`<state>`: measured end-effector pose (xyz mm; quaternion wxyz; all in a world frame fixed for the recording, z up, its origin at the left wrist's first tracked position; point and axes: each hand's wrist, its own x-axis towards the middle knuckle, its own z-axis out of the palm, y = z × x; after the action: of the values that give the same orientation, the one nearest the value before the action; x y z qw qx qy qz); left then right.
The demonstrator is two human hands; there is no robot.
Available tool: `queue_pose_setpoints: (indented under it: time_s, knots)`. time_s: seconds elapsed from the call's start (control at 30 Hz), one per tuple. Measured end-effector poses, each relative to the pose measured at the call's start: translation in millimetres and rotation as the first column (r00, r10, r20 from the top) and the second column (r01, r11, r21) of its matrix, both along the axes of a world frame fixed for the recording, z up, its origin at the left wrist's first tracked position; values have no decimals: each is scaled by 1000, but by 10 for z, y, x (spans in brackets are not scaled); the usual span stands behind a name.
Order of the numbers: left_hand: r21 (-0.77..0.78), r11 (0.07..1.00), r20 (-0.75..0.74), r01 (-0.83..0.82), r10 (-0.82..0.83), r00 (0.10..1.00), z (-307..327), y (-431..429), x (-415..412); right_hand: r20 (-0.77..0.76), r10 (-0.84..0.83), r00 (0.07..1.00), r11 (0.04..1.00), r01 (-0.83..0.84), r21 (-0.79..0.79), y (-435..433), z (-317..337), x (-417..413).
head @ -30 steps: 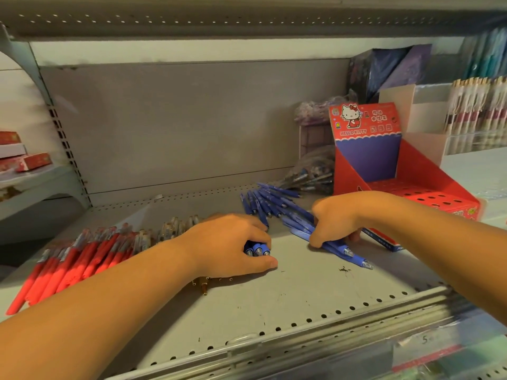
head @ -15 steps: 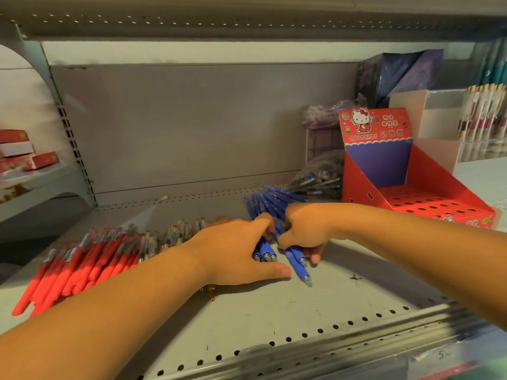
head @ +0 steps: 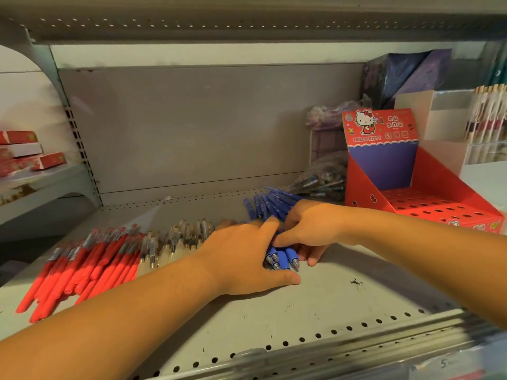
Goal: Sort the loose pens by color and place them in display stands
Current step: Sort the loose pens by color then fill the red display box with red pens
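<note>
A bunch of blue pens (head: 281,258) lies on the grey shelf (head: 315,305), tips toward me, squeezed between both hands. My left hand (head: 241,256) curls over the bunch from the left, thumb flat on the shelf. My right hand (head: 307,231) wraps the bunch from the right, fingers under it. More blue pens (head: 270,204) fan out behind the hands. Red pens (head: 82,267) lie in a row at the left, and clear pens (head: 175,239) beside them. A red display stand (head: 411,187) with holes stands at the right, with no pens in it.
A bag of pens (head: 321,179) lies behind the stand's left side. Pale stands with pens (head: 485,119) sit far right. Red and white boxes (head: 24,154) are stacked on a side shelf at left. The shelf above hangs low overhead.
My right hand swept the blue pens leftward from near the stand and joined them to the bunch under my left hand. Both hands now press one bundle together.
</note>
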<state>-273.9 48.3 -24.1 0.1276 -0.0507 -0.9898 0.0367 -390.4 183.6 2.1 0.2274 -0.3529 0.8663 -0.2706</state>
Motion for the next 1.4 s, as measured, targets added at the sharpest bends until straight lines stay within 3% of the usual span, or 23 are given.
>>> queue_pose_setpoints:
  time_s: [0.1, 0.23, 0.43, 0.67, 0.8, 1.0, 1.2, 1.4]
  knots:
    - [45, 999, 54, -16, 13, 998, 2, -7, -10, -116, 165, 980, 986, -163, 21, 71, 4, 16]
    - [-6, 1000, 117, -17, 17, 993, 27, 1, -25, -24, 249, 968, 969, -249, -4, 221, 79, -71]
    - [-2, 1000, 214, 21, -20, 977, 81, -16, -55, 23, 150, 988, 988, -150, 23, 252, 190, -326]
    - [-110, 994, 235, -12, 38, 971, 128, 59, -110, -222, -84, 971, 996, 81, -25, -144, 390, -694]
    - [-94, 996, 245, -2, 25, 969, 92, 31, -101, -429, -44, 902, 984, 114, 139, -411, 373, -882]
    - [51, 999, 333, 16, -33, 942, 167, -71, -116, -497, 13, 868, 942, 157, 298, -604, 222, -1091]
    - [33, 994, 217, 101, -105, 970, 105, -78, -166, -447, 98, 889, 900, 112, 421, -748, 99, -1180]
    - [92, 981, 229, 172, -189, 955, 165, -111, -170, -290, 29, 957, 924, 85, 372, -851, 52, -1201]
